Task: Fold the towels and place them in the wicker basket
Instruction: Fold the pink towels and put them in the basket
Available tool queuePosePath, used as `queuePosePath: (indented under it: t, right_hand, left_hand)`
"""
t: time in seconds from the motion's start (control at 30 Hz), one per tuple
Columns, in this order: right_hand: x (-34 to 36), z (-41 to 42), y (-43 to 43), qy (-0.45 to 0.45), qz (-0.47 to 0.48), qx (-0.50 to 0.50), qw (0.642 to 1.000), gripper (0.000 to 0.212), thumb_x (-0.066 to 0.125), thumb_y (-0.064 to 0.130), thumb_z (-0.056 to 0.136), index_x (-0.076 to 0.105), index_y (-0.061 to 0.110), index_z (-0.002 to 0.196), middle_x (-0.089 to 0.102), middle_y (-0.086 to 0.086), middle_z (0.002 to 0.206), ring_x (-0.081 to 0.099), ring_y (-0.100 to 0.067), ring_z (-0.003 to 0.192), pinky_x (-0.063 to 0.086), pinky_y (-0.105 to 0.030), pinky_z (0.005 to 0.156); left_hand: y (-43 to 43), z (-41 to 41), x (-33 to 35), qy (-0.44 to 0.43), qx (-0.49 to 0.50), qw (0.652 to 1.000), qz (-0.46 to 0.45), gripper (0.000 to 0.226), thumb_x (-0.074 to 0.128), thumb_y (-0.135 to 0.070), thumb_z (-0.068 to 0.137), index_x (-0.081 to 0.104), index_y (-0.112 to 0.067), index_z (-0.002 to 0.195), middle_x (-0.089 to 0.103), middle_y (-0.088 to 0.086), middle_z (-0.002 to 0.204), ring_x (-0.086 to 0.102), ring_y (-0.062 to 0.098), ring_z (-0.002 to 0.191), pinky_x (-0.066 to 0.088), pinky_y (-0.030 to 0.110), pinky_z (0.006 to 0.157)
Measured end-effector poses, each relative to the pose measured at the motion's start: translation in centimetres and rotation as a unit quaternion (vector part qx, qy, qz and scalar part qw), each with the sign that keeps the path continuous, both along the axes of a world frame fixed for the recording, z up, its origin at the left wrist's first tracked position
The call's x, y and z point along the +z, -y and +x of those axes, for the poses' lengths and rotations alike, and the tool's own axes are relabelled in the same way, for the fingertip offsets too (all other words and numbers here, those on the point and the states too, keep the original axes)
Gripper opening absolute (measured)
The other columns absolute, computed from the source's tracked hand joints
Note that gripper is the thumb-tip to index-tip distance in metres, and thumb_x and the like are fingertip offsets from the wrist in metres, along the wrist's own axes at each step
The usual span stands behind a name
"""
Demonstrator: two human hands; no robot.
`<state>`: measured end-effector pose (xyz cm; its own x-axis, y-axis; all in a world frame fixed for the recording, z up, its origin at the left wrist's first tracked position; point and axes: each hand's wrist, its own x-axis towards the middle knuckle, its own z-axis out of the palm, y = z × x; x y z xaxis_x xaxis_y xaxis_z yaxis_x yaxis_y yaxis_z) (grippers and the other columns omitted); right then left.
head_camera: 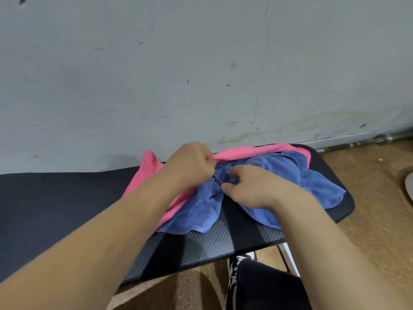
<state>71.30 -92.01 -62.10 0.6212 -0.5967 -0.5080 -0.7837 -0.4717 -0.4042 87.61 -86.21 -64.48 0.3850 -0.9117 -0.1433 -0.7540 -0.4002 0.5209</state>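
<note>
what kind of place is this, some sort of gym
Likely a small gym or workout corner, though not certain: a black padded bench stands against a scuffed painted wall, and a metal bar like a barbell lies on the brown floor by the wall.

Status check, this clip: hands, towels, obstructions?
Left hand and right hand pinch blue towel, crumpled over pink towel on black bench. Nothing folded. Basket not in view.

1. A black padded counter [55, 209] with a ribbed texture stands against the wall.
2. The grey wall [201, 74] is scuffed and stained.
3. The floor [368, 220] is speckled brown.
4. A metal bar [366, 141] lies along the wall's base at right.
5. A white leg [289, 258] shows beneath the counter.
</note>
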Motion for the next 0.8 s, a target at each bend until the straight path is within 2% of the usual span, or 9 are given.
queuePosePath:
  t: [0.07,0.17,0.23,0.33,0.47,0.53,0.63,0.7,0.8]
  right_hand:
    - [0.6,0.2,-0.4,-0.002,-0.01,-0.009,1.0,0.02,0.056,0.045,0.101,0.058,0.026,0.105,0.056,0.004,0.1,0.058,-0.023,0.103,0.045,-0.032,0.083]
    - [0.8,1.3,-1.6,0.009,-0.058,-0.029,0.998,0.025,0.056,0.053,0.096,0.054,0.028,0.091,0.062,-0.002,0.114,0.06,-0.028,0.11,0.051,-0.039,0.091]
    - [0.7,2.4,-2.8,-0.013,-0.092,-0.026,0.995,0.042,0.053,0.06,0.094,0.059,0.027,0.12,0.053,-0.01,0.138,0.053,-0.034,0.127,0.049,-0.044,0.101]
    - [0.6,4.3,-4.8,-0.026,-0.116,-0.005,0.993,0.065,0.05,0.065,0.094,0.048,0.025,0.146,0.044,-0.011,0.146,0.044,-0.037,0.136,0.041,-0.046,0.106]
    - [0.5,6.0,-6.0,-0.088,-0.064,-0.02,0.994,0.054,0.049,0.068,0.094,0.06,0.022,0.12,0.062,-0.004,0.13,0.058,-0.028,0.12,0.046,-0.04,0.092]
    - [0.7,6.8,-6.3,-0.097,-0.07,-0.012,0.993,0.047,0.049,0.068,0.095,0.058,0.023,0.089,0.067,0.003,0.104,0.062,-0.023,0.1,0.046,-0.036,0.081]
    - [1.3,8.1,-7.3,-0.014,-0.155,-0.01,0.988,0.042,0.056,0.069,0.088,0.064,0.027,0.089,0.067,0.005,0.087,0.064,-0.02,0.087,0.048,-0.032,0.067]
    - [0.4,9.4,-7.4,0.088,-0.265,-0.016,0.96,0.05,0.063,0.068,0.082,0.066,0.027,0.11,0.062,0.001,0.119,0.056,-0.026,0.115,0.05,-0.04,0.083]
    - [-2.9,9.9,-5.5,0.09,-0.271,-0.005,0.958,0.084,0.068,0.071,0.077,0.039,0.041,0.149,0.013,-0.004,0.17,0.005,-0.039,0.156,0.019,-0.06,0.121]
  left_hand:
    - [-0.5,0.5,1.9,-0.014,0.053,0.995,-0.088,0.037,0.057,-0.014,0.094,0.048,-0.009,0.058,0.042,-0.001,0.052,0.043,0.024,0.06,0.031,0.031,0.054]
    - [-1.1,0.7,5.4,-0.077,0.179,0.95,-0.243,0.027,0.048,-0.014,0.101,0.062,-0.015,0.079,0.056,-0.004,0.07,0.051,0.019,0.07,0.037,0.032,0.063]
    - [-2.1,0.7,7.8,-0.107,0.248,0.907,-0.322,0.022,0.042,-0.018,0.106,0.062,-0.016,0.098,0.059,-0.008,0.086,0.055,0.012,0.08,0.038,0.024,0.069]
    - [-4.7,1.5,10.8,-0.12,0.306,0.846,-0.42,0.013,0.044,-0.026,0.107,0.054,-0.022,0.098,0.053,-0.016,0.086,0.052,-0.01,0.073,0.039,0.011,0.067]
    - [-9.9,4.2,13.6,-0.104,0.316,0.784,-0.524,0.016,0.074,-0.031,0.091,0.06,-0.024,0.092,0.062,-0.01,0.087,0.061,-0.005,0.073,0.052,0.016,0.075]
    - [-12.1,4.8,13.9,-0.113,0.298,0.806,-0.499,0.01,0.078,-0.021,0.087,0.07,-0.018,0.091,0.066,-0.003,0.084,0.064,0.001,0.073,0.054,0.017,0.076]
    - [-14.0,4.8,11.2,-0.137,0.27,0.864,-0.402,0.017,0.078,-0.016,0.088,0.07,-0.001,0.087,0.066,0.017,0.08,0.066,0.014,0.072,0.056,0.018,0.075]
    - [-14.8,4.8,8.8,-0.176,0.262,0.872,-0.375,0.02,0.078,-0.015,0.089,0.068,0.001,0.083,0.068,0.026,0.083,0.071,0.031,0.081,0.06,0.033,0.082]
    - [-15.9,4.7,5.7,-0.206,0.263,0.886,-0.322,0.013,0.078,-0.007,0.088,0.07,-0.003,0.079,0.071,0.021,0.077,0.071,0.027,0.076,0.054,0.015,0.067]
